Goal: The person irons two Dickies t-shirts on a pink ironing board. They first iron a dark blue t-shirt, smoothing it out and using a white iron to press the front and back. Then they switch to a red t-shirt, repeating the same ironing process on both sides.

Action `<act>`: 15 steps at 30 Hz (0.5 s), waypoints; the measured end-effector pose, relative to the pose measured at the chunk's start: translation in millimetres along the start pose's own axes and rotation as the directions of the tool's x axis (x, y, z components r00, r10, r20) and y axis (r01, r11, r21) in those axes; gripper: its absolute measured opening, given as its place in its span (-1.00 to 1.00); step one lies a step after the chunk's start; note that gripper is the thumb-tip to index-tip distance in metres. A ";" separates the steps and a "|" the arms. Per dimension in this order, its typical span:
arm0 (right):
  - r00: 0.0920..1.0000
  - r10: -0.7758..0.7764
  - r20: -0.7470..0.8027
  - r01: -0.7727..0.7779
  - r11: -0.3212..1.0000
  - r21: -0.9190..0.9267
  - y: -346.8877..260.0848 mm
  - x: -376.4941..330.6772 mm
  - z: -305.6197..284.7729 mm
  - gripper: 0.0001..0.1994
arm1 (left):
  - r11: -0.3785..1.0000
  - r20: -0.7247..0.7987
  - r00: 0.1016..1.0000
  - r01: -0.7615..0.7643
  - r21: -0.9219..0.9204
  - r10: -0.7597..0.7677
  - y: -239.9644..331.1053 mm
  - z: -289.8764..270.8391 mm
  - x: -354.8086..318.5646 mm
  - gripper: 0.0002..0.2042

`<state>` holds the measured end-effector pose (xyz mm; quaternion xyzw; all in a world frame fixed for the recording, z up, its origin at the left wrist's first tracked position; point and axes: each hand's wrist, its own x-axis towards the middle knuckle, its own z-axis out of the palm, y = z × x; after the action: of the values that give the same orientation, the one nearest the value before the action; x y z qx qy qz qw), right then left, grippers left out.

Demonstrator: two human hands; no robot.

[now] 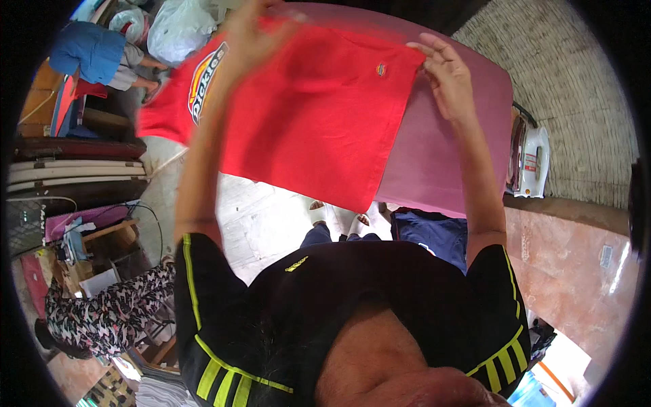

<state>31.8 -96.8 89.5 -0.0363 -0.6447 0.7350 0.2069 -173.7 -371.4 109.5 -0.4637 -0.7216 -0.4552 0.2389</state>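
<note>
The red shirt [319, 115] is held partly over the pink counter [427, 156], its edge pinched by the right hand [447, 76] — the blurred left hand [252, 42] cannot be read — and could be creased if its overhanging side sags.

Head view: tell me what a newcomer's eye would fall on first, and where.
A bright red garment fills the upper middle, partly over a mauve-covered table, one corner pinched in the right hand, the left hand blurred near its upper edge. Next, a white iron stands out by the table's right edge.
</note>
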 end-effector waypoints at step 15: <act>0.680 -0.391 0.620 0.727 0.249 -0.640 -21.7 23.3 90.0 -0.77 | 0.956 -0.219 0.941 0.282 0.080 -0.259 101.3 71.1 -77.4 -0.65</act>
<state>-12.7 -170.8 130.3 0.2283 -0.9091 0.1798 0.2985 -43.2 -328.1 60.7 -0.2963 -0.7740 -0.4887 0.2727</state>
